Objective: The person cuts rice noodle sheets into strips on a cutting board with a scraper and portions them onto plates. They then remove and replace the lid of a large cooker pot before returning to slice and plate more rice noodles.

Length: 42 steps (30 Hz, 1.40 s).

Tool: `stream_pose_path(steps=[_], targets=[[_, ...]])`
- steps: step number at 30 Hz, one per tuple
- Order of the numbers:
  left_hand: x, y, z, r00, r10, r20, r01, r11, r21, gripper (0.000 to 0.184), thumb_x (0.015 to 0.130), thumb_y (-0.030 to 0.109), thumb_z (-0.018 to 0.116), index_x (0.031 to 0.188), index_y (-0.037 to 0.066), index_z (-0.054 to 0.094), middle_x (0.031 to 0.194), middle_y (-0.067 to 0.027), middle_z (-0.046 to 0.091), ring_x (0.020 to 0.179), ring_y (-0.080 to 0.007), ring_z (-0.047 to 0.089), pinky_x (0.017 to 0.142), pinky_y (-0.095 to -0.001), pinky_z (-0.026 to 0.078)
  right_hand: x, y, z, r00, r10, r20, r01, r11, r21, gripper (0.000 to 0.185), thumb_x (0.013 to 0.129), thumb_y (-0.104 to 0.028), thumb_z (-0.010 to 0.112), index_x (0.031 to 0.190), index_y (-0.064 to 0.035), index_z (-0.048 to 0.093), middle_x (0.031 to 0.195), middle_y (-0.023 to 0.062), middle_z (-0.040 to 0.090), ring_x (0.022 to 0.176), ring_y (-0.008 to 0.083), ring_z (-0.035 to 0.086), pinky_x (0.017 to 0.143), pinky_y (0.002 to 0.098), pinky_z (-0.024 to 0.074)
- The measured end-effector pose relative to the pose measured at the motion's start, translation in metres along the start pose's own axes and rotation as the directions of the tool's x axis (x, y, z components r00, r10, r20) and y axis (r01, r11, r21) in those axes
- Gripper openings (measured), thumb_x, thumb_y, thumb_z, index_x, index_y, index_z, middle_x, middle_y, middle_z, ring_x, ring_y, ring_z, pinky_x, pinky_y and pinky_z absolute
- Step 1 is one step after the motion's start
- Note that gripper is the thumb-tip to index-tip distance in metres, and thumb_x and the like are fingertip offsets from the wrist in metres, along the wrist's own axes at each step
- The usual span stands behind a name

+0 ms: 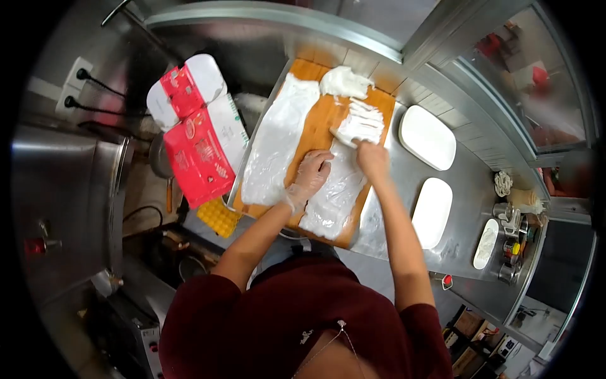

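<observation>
Two long, glossy white dough-like sheets lie on a wooden board, the left sheet (pixel 274 145) whole and the right sheet (pixel 334 202) in front of me. Beyond the right sheet are cut white strips (pixel 365 123), with a crumpled white piece (pixel 345 82) at the board's far end. My left hand (pixel 312 174), in a clear glove, rests at the right sheet's left edge with fingers bent and thumb apart. Closed at the near edge of the strips is my right hand (pixel 372 159); whatever it grips is hidden by the fingers.
The wooden board (pixel 307 136) sits on a metal counter. To its right are two white trays (pixel 427 138), a narrow white dish (pixel 485 244) and several jars. A red and white carton (pixel 199 151) stands left, above a yellow egg tray (pixel 218 218). A window frame borders the far side.
</observation>
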<state>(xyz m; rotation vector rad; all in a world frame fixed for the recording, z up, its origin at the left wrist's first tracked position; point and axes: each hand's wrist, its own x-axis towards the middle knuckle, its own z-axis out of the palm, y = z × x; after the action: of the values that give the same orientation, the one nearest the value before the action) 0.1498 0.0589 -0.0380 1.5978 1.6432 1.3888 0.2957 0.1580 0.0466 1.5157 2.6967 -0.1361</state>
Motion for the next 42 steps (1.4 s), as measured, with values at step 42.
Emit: stream_pose_path(steps=[42], targets=[[-0.061, 0.020, -0.025, 0.999, 0.007, 0.044, -0.008, 0.999, 0.040, 0.026, 0.075, 0.006, 0.056, 0.100, 0.002, 0.058, 0.103, -0.0163, 0.057, 0.100, -0.0333, 0.050, 0.089, -0.0391, 0.040, -0.074, -0.049, 0.013, 0.991, -0.111, -0.070, 0.111, 0.994, 0.001, 0.030, 0.075, -0.005, 0.049, 0.097, -0.0160, 0.066, 0.077, 0.0111, 0.064, 0.063, 0.0275, 0.063, 0.058, 0.0384, 0.0510]])
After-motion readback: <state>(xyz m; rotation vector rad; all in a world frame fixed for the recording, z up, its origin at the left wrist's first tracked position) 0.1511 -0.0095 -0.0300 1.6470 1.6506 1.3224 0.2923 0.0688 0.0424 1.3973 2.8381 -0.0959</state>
